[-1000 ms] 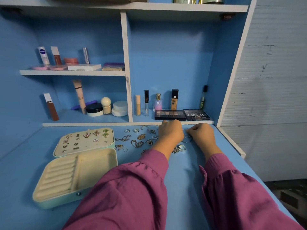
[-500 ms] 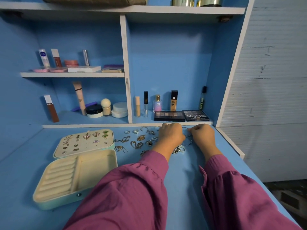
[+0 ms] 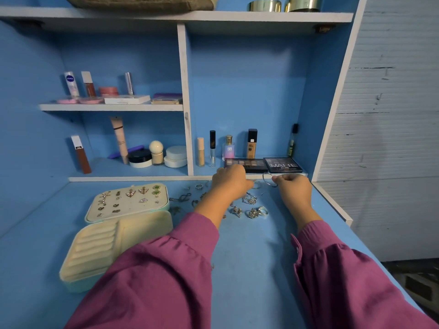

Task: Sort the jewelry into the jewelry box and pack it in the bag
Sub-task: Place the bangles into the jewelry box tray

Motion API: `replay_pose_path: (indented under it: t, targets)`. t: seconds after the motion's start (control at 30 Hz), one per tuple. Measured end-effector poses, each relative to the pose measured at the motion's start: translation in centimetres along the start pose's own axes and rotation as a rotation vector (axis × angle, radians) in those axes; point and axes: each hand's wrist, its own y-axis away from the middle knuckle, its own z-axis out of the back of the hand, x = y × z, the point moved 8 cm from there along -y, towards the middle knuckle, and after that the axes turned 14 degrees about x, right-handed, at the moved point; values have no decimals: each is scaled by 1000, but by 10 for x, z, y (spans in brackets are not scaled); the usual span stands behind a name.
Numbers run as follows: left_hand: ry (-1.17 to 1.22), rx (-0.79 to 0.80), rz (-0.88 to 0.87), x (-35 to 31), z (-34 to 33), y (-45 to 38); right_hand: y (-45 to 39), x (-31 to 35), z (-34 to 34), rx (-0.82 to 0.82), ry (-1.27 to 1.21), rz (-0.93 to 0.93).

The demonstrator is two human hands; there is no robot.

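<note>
Fingers (image 3: 281,178) of my right hand (image 3: 293,193) pinch a thin bangle (image 3: 269,180). My left hand (image 3: 229,184) curls over the small jewelry (image 3: 249,200); I cannot tell if it holds any. My box (image 3: 118,236) lies open at eight o'clock from the bangle, nearer my left hand. I see no bag.

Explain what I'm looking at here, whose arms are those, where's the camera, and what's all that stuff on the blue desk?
There's no machine: a person in purple sleeves wears a camera on the head, looking down at both hands. On the blue desk lies an open jewelry box, earrings pinned in its lid, ring slots bare. Loose jewelry is scattered behind it. The right hand pinches a thin wire bangle. The left hand reaches into the pile with curled fingers; what it holds is hidden. Cosmetics stand on the shelves.
</note>
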Motion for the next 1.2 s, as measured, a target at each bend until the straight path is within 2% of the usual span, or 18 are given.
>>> replay_pose_path:
  t: [0.17, 0.33, 0.43, 0.67, 0.87, 1.2]
  targets:
    - [131, 51, 10, 43, 18, 24, 14, 21, -13, 61, -34, 83]
    - [270, -4, 15, 107, 43, 63, 30, 43, -41, 165, -71, 121]
    - [272, -67, 27, 143, 57, 92, 44, 55, -73, 274, -93, 129]
    - [389, -139, -10, 204, 65, 135, 88, 92, -151, 474, 1, 218]
    - [430, -119, -6, 213, 57, 144, 107, 106, -196, 571, 42, 216]
    - [390, -85, 8, 214, 54, 145, 118, 101, -197, 634, 202, 300]
